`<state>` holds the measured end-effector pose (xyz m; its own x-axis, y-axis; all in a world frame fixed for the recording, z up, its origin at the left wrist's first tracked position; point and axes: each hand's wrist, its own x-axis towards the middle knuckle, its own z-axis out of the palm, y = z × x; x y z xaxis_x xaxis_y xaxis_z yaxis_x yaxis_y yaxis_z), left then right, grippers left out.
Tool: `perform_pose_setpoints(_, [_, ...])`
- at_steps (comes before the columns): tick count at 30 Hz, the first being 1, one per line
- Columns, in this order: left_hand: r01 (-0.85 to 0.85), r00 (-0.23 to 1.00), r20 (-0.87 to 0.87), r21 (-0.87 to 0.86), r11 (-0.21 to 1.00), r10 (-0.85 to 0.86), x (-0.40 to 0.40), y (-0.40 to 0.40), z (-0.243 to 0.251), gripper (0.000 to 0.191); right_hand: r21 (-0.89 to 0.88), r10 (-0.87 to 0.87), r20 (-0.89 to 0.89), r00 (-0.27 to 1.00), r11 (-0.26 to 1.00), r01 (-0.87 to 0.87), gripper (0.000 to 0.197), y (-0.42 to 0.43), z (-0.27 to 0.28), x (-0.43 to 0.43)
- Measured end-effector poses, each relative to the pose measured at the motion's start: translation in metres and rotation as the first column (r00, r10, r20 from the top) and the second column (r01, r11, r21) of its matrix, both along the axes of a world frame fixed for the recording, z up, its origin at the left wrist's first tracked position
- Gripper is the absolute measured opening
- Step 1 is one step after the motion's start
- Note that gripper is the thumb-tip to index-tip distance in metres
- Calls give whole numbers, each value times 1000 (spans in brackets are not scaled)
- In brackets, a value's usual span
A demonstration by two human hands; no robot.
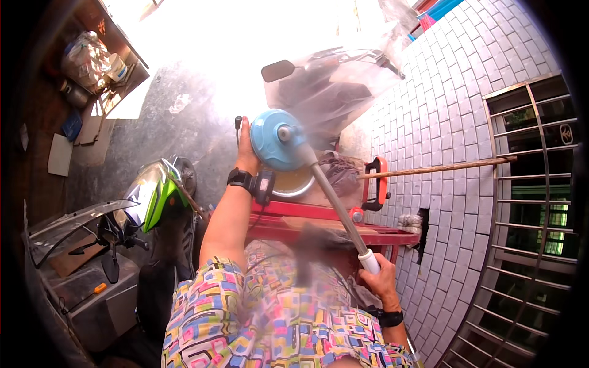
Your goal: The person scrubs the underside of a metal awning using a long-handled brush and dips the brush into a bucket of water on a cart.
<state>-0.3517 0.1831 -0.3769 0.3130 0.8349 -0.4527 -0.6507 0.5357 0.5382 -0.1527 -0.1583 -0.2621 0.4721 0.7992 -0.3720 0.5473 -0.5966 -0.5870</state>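
Note:
My left hand [247,149] grips the left rim of a round light-blue plastic disc [276,140], which looks like a mop head with a swivel joint. From its joint a grey metal pole [338,202] slants down to the right. My right hand [379,278] is closed around the white grip [369,261] at the pole's lower end. Under the disc, a round metal-rimmed pan [297,184] is partly hidden. Both wrists wear black straps, and a dark box [264,187] with a cable sits at the left one.
A red metal frame [294,209] stands before me, bearing a dark plastic bag [343,177] and an orange-black handled tool [381,184]. A wooden stick [437,168] points right towards a tiled wall [432,115]. A green scooter [161,198] stands left; a plastic-covered motorcycle [326,92] stands ahead.

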Motion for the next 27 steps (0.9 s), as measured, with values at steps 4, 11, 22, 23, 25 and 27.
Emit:
perform_pose_setpoints(4, [-32, 997, 72, -43, 999, 35, -2, 11, -25, 48, -6, 17, 5, 1000, 1000, -17, 29, 0, -2, 2])
perform_pose_setpoints(11, [-249, 967, 50, -18, 968, 250, 12, 5, -53, 36, 14, 31, 5, 999, 999, -31, 30, 12, 1, -5])
perform_pose_setpoints(22, [-222, 972, 74, 1, 975, 221, 36, -8, -54, 38, -5, -20, -2, 1000, 1000, 20, 27, 10, -2, -6])
perform_pose_setpoints(23, [-207, 975, 86, 8, 978, 206, 38, -9, -55, 39, -7, -23, -1, 1000, 1000, 23, 27, 10, -2, -6])
perform_pose_setpoints(25, [-190, 977, 98, 16, 982, 187, 42, -8, -59, 39, -1, -27, 5, 1000, 1000, 27, 27, 10, -2, -5])
perform_pose_setpoints(27, [-156, 984, 85, -5, 988, 156, 47, -7, -64, 44, -1, -25, 7, 1000, 1000, 25, 28, 10, -2, -3])
